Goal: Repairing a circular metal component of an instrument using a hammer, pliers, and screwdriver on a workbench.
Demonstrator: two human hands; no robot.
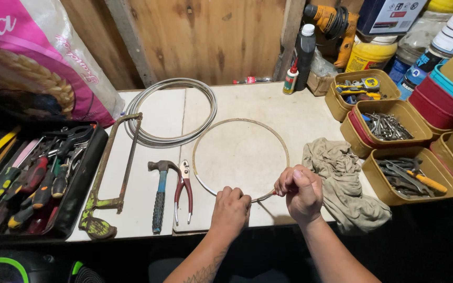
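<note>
A thin metal ring [239,121] lies flat on the white workbench [268,105]. My left hand [230,208] is closed on the ring's near edge. My right hand [301,192] is a fist just to the right, gripping the same near edge, with a small reddish tip showing at its fingers. What that tip belongs to I cannot tell. Left of the ring lie red-handled pliers [184,189] and a hammer [159,195] with a blue and black handle.
A rusty hacksaw [112,173] and a coil of grey cable [173,111] lie left. A black tray of screwdrivers [32,181] sits at far left. A beige rag [342,181] and yellow tubs of tools [405,167] stand right. Bottles and a drill [336,23] line the back.
</note>
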